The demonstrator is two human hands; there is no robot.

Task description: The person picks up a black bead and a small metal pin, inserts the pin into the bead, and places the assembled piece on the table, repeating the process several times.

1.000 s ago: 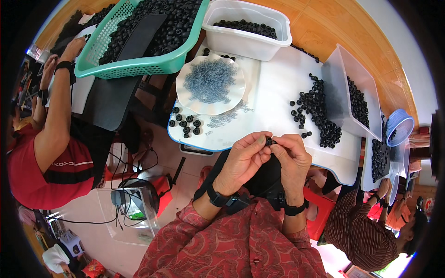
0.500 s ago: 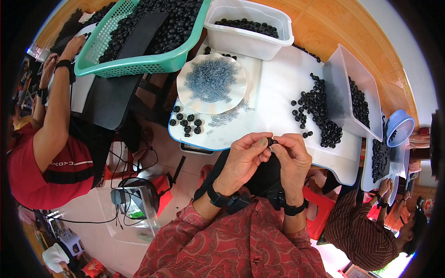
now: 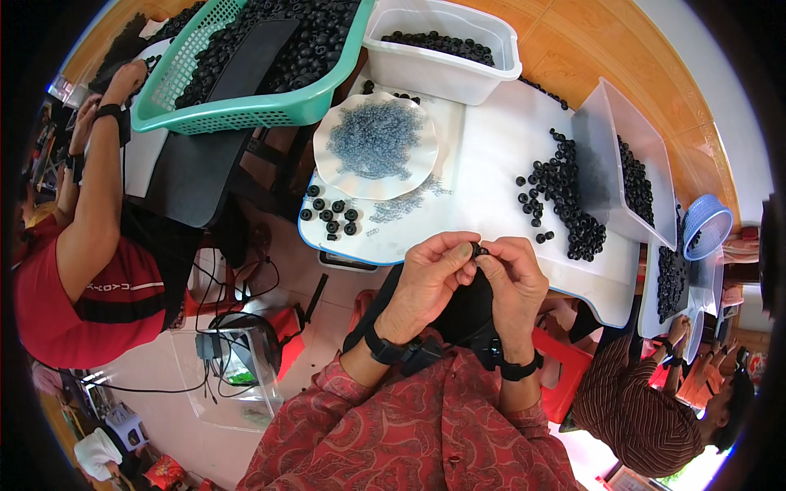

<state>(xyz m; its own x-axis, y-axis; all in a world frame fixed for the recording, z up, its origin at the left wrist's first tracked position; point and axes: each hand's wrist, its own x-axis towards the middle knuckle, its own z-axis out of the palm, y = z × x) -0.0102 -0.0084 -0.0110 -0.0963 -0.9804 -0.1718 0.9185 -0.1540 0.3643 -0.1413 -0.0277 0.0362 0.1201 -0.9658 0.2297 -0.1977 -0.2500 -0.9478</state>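
Note:
Between the fingertips of both hands sits a small round black part, mostly covered by the fingers. My left hand pinches it from the left, thumb on top. From the other side, my right hand closes thumb and fingers on the same part. Both hands are just over the near edge of the white table. A wavy-rimmed white plate beyond them holds a heap of small, clear bluish pieces. Left of my hands lies a small group of black parts; a larger pile spreads to the right.
A green basket full of black parts stands at the back left. Behind the plate is a white bin, and a translucent bin is at the right. One person works at the left, another at the right.
Both hands keep hold of the black part, with only a slight shift of the right fingers around it. The objects on the table look the same.

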